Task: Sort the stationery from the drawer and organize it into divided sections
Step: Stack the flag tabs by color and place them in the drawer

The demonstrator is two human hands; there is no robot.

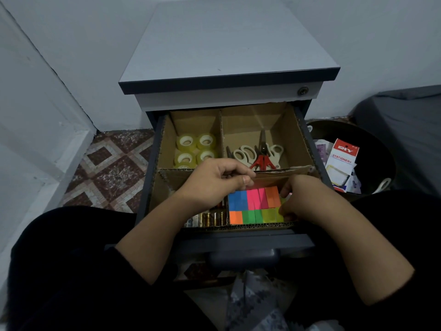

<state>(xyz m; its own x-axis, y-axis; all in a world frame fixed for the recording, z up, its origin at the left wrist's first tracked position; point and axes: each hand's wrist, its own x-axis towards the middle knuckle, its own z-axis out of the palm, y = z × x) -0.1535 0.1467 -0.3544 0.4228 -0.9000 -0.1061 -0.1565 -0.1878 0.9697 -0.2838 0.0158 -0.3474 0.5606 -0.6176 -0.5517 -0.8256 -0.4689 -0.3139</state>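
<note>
Both hands in the drawer (250, 237), squaring up the sticky notes (254, 206) in the near right section: left hand (214, 180) curled over the back row, thumb on it; right hand (294, 199) with fingers bent at the pads' right edge, grip hard to tell. Beside them batteries (212, 218); farther back tape rolls (194, 149) and scissors (259, 154), each in its own section. Nearly done, it seems; next, nudging the pads flush, then fetching leftovers from the basket (372, 139)

left grip (214, 180) fingers curled, pinching | right grip (297, 199) curled

rough corrugated cardboard dividers (220, 137); glossy clear tape rolls (195, 149).
</note>
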